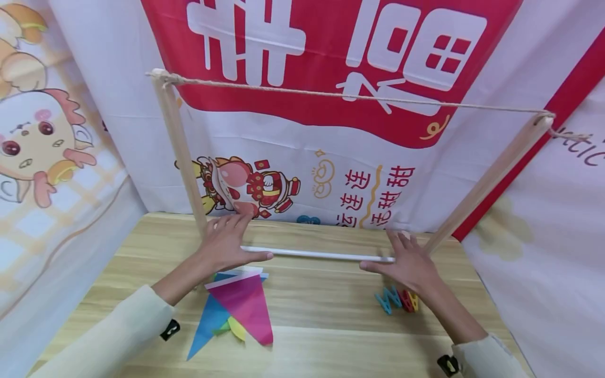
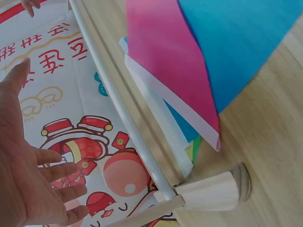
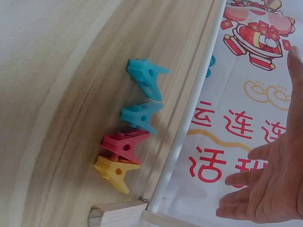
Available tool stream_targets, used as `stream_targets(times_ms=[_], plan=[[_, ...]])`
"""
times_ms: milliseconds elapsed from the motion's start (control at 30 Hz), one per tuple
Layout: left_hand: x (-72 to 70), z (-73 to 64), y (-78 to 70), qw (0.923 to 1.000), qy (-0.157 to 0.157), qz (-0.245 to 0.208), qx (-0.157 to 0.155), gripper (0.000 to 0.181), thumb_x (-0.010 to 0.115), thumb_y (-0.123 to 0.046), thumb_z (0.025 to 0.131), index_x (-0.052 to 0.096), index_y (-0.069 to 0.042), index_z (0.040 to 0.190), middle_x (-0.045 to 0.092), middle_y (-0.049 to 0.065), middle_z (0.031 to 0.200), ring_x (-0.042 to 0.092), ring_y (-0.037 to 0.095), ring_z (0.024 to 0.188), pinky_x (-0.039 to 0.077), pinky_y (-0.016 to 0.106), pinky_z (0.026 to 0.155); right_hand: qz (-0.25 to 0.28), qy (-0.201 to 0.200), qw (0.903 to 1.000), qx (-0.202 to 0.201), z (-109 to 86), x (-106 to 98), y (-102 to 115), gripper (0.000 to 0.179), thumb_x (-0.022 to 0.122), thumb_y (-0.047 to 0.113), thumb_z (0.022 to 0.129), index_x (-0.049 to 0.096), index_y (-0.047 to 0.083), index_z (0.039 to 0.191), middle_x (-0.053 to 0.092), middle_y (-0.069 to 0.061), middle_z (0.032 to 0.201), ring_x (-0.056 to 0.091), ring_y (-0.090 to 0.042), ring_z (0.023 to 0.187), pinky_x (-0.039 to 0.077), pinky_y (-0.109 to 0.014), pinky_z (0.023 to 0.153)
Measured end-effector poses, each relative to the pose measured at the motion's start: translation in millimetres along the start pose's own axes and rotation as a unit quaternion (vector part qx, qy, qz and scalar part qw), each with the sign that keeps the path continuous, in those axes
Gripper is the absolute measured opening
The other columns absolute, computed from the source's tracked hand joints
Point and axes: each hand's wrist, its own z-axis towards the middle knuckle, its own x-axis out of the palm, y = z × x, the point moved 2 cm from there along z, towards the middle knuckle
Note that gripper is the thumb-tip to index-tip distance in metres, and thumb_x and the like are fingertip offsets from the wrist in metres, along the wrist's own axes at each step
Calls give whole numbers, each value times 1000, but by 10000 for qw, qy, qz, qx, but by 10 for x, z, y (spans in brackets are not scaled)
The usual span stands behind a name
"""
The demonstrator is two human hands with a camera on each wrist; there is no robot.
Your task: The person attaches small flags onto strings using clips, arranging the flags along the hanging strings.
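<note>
My left hand (image 1: 221,245) is spread with straight fingers beside the left wooden post (image 1: 178,139), holding nothing. Near the right post (image 1: 491,176), my right hand (image 1: 411,263) is likewise spread and holds nothing. A white rod (image 1: 317,254) runs between the bases of the posts, its ends overlapped by the hands in the head view. Twine (image 1: 302,91) is stretched between the post tops. Close to my left hand lie triangular pennants, a magenta one (image 1: 249,307) over a blue one (image 1: 202,328). Small clothespins in blue (image 3: 142,116), red (image 3: 125,145) and yellow (image 3: 117,172) lie near my right hand.
Everything stands on a wood-grain table (image 1: 326,346). Behind it hangs a white and red printed cloth (image 1: 302,142), with another printed cloth (image 1: 52,173) at the left. Green and yellow pieces (image 1: 235,328) peek out beneath the pennants. Wooden feet (image 2: 210,191) support the posts.
</note>
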Motion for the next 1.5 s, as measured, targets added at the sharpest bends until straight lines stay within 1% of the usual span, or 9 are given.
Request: stream_targets(times_ms=[300,567,733,967,1033,1100,1233,1333,1500], plan=[[29,-149,67,9999,87,14,-109,120,72,-89,86,47,-7,170,54,25,170,44,54,158,31,82,129,-102,246,9996,5,-63,45,24,118,56,97,92,48,10,171,49,-34,171,50,-66,151,48,-84,114],[125,-217,123,9997,191,72,-112,116,69,-92,86,58,-4,161,63,24,159,57,49,149,41,79,123,-48,504,9986,129,-141,142,-30,114,61,96,90,63,6,158,62,-35,156,61,-61,140,54,-78,110],[163,-255,142,9997,234,92,-74,106,74,-85,89,63,-3,155,65,24,156,62,49,142,45,77,121,34,566,9983,98,-189,179,-81,111,68,94,87,69,3,150,69,-30,149,67,-54,136,57,-74,109],[207,-332,171,9995,249,185,-36,95,82,-75,90,68,-1,146,72,22,139,69,42,123,54,68,109,482,575,9971,-91,-220,243,-198,84,82,72,94,77,0,137,79,-26,136,74,-47,129,61,-69,106],[222,-358,180,9995,265,158,-50,91,83,-73,89,70,-1,142,73,20,134,69,40,118,55,67,107,547,547,9970,-77,-224,262,-229,72,85,64,95,80,1,130,81,-23,129,77,-42,121,63,-66,101],[241,-384,191,9994,308,126,-82,88,85,-72,88,72,-2,139,74,18,130,70,39,117,54,66,108,623,548,9965,-54,-223,278,-254,61,88,56,96,81,1,123,82,-19,114,78,-36,105,66,-60,89],[274,-429,218,9988,466,58,-165,83,89,-69,86,74,-4,136,74,16,129,70,39,118,53,65,110,531,563,9970,25,-229,301,-288,56,90,51,95,82,0,117,79,-10,97,70,-22,86,63,-49,76],[288,-456,240,9981,590,27,-167,76,92,-64,86,76,-6,133,75,16,128,70,39,119,54,66,110,410,621,9972,75,-236,313,-312,59,90,51,95,81,-2,121,81,-10,100,74,-21,89,66,-51,81],[298,-485,271,9972,746,-19,-110,54,96,-52,88,79,-9,117,77,13,120,69,33,111,56,63,104,356,667,9971,93,-244,335,-348,59,89,50,96,80,-1,124,84,-13,106,79,-25,97,67,-56,86]])
